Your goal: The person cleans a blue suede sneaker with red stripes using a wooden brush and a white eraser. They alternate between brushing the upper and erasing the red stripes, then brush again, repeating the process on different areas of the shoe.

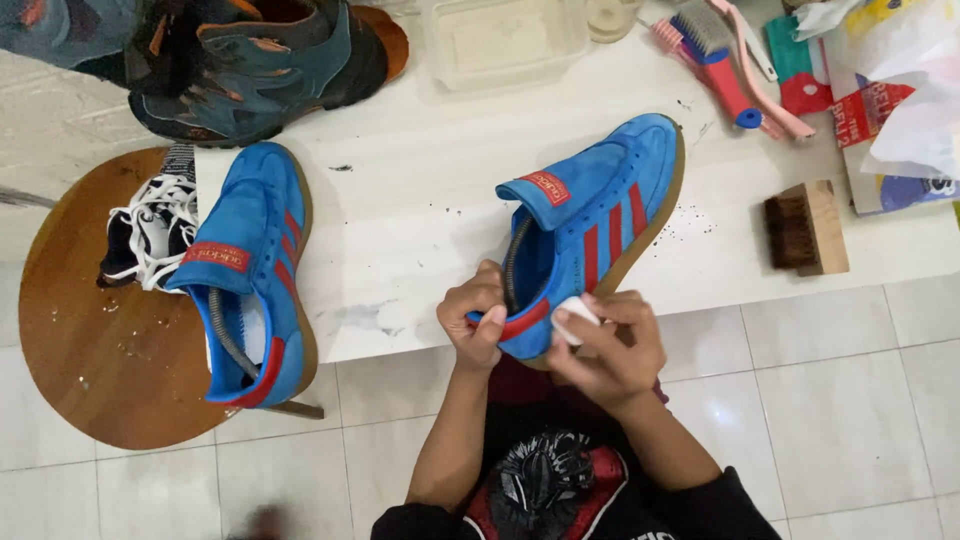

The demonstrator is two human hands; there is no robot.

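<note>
The blue suede sneaker (590,215) rests on the white desk's (420,210) edge, heel outward. Left hand (477,318) pinches the heel collar; right hand (605,350) presses a small white eraser (573,315) there. It looks light and soft; the heel seems the firmest hold.

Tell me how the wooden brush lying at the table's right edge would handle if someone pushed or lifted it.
The wooden brush looks like a flat, blocky piece, so it would probably slide rather than roll. Its solid wood back suggests it is stiff and easy to grip. It lies near the table edge, so a push might tip it off.

Second blue shoe (250,270) left; wooden brush (806,228) right; dark boot (260,65) behind.
</note>
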